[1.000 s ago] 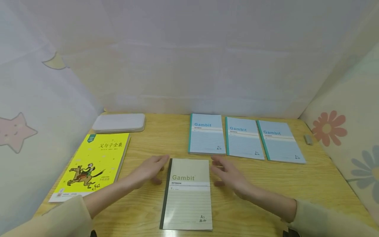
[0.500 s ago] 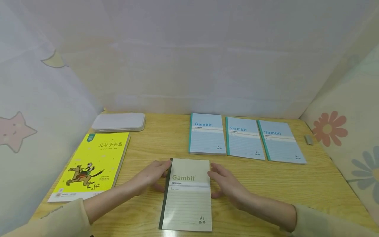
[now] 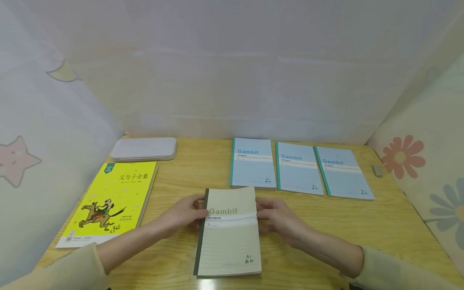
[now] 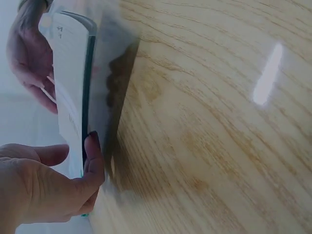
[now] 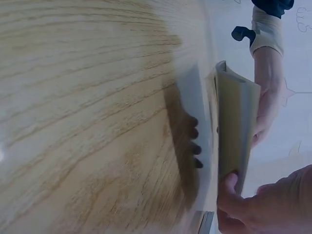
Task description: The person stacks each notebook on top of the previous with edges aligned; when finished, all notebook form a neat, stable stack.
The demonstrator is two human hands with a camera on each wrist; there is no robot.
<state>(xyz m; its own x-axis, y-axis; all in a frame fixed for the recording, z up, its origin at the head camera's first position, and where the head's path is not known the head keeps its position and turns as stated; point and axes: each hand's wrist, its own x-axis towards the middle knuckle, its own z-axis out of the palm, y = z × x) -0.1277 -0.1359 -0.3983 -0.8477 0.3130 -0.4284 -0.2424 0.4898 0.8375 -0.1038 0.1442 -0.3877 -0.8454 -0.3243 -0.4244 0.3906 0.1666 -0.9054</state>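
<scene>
A cream Gambit notebook [image 3: 230,245] with a dark spine is held just above the table, its cover slightly bowed. My left hand [image 3: 183,213] pinches the spine side near the upper corner, the thumb on the cover. In the left wrist view, fingers [image 4: 92,168] lie under the notebook [image 4: 70,83]. Along the opposite long edge, my right hand [image 3: 280,221] grips the upper part. The right wrist view has the right hand [image 5: 278,202] at the notebook's pale edge [image 5: 234,126], with a gap and shadow below it.
Three blue Gambit notebooks, left [image 3: 252,169], middle [image 3: 299,173] and right [image 3: 344,177], lie in a row at the back right. A small grey object [image 3: 377,170] sits beyond them. On the left are a yellow book [image 3: 108,197] and a white case [image 3: 143,148].
Both hands have closed in on the cream notebook from its sides and taken hold of it. It has risen a little off the table. The other things stay put.
</scene>
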